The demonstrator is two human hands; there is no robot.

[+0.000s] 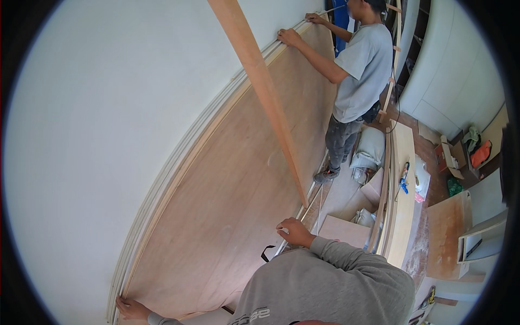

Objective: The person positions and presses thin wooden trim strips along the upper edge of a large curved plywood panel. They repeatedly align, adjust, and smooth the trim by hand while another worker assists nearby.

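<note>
One big wood panel [216,211] leans along the white wall [97,135]: upper edge at left hand [132,309], lower edge beside right hand [297,233]. Left: fingers touching edge, closure unclear. Right: curled narrow, can't tell if holding anything.

Place: building interior under renovation or fit-out, apparently a carpentry site. Evidence: one plain white wall [97,135], left of frame; one large plywood panel [216,206], centre, along it; one long timber plank [265,92], slanting from top centre; long boards [402,146], right of centre, bearing a blue tool [404,179]; one stuffed pale sack [371,143], nearby; marked floor [418,252], lower right; co-worker [365,70], upper right, at the panel's upper edge.
</note>
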